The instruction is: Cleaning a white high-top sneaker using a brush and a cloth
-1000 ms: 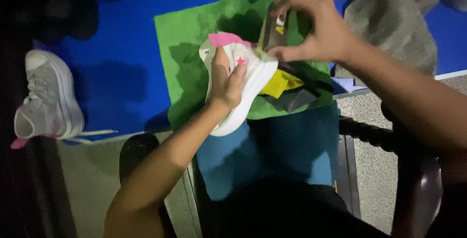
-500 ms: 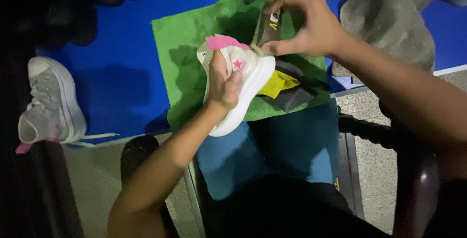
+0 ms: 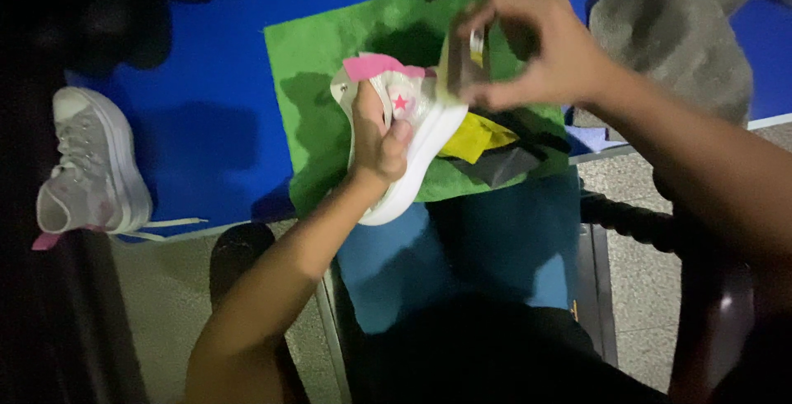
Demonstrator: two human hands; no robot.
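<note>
White sneaker (image 3: 412, 136) clenched in left grip (image 3: 378, 144) over green cloth (image 3: 326, 82); right grip (image 3: 536, 49) pinching tongue (image 3: 460, 61) above.

Left hand (image 3: 378, 141) gripping white sneaker (image 3: 412, 152), right hand (image 3: 536, 53) holding brush (image 3: 459, 61)

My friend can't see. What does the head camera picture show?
A left hand grips a white high-top shoe with a pink star over a green cloth, while the right hand pinches a small brush-like tool against it.
</note>
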